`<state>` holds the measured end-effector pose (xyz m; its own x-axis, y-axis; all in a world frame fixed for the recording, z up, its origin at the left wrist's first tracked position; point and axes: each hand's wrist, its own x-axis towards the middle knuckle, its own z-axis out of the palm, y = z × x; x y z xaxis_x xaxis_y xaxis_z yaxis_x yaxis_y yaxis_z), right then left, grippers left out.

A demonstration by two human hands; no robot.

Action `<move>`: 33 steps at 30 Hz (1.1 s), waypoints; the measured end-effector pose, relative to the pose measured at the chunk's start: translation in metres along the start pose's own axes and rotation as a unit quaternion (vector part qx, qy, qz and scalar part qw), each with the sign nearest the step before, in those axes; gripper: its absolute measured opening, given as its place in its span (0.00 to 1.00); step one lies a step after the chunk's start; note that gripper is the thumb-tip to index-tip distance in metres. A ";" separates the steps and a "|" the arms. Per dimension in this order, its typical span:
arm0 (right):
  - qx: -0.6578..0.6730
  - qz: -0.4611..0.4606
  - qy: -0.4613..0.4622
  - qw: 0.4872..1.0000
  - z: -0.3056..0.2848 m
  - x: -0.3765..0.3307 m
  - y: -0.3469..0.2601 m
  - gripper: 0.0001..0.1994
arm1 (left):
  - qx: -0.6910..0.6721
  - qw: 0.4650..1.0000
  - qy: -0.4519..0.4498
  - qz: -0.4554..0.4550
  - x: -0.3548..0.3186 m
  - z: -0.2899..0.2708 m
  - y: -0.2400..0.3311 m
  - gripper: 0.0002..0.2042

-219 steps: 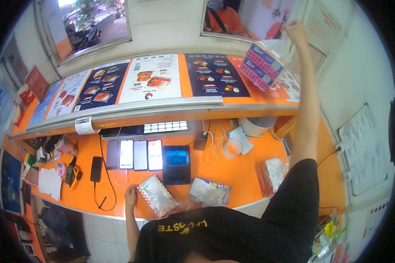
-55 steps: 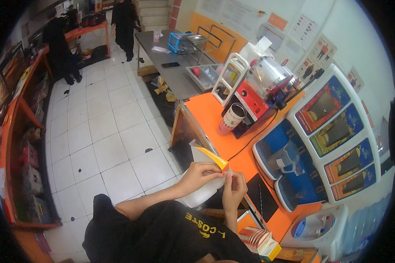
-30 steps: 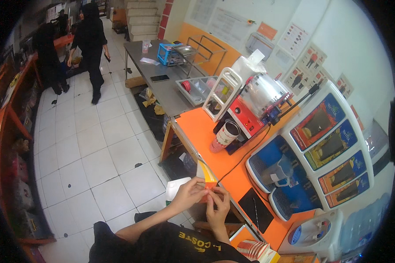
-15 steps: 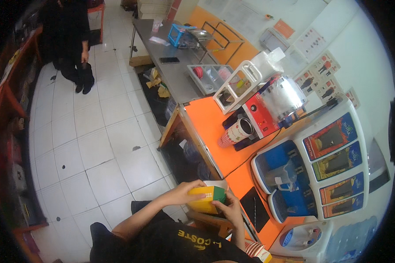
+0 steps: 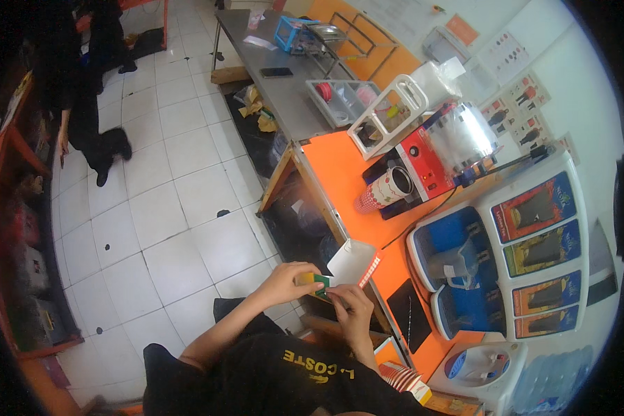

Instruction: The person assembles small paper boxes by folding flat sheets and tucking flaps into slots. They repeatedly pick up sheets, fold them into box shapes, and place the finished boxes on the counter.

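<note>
Turned cardboard box (image 5: 355,259), hands (image 5: 288,283) pinching corner (image 5: 321,281)

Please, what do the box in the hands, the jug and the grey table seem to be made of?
Box: probably thin card, printed outside and plain white inside; its flat panels meet at creases.
Jug: likely clear, smooth plastic, since blue shows through it; glass is possible.
Grey table: perhaps steel, judging by its dull sheen.
</note>
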<state>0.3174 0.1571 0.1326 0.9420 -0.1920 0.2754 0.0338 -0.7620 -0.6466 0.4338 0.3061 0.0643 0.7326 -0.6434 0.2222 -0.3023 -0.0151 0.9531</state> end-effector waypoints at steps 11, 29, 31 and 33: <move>-0.038 -0.109 0.034 0.993 0.011 -0.017 0.002 0.12 | -0.036 0.974 -0.223 -0.014 -0.007 0.002 0.008 0.15; 0.063 0.030 0.068 0.995 -0.001 -0.053 0.021 0.07 | 0.072 0.952 -0.297 0.000 -0.007 0.021 0.044 0.16; 0.171 0.129 0.011 0.977 -0.008 -0.055 0.028 0.11 | 0.111 0.947 -0.300 0.018 -0.008 0.022 0.049 0.17; 0.302 0.183 -0.040 0.935 -0.019 -0.058 0.036 0.14 | 0.099 0.943 -0.317 0.032 -0.008 0.023 0.056 0.20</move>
<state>0.2581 0.1290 0.1064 0.9485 -0.3060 -0.0820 -0.1368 -0.1622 -0.9772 0.3970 0.2931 0.1110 0.2163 -0.9750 0.0514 -0.4873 -0.0622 0.8710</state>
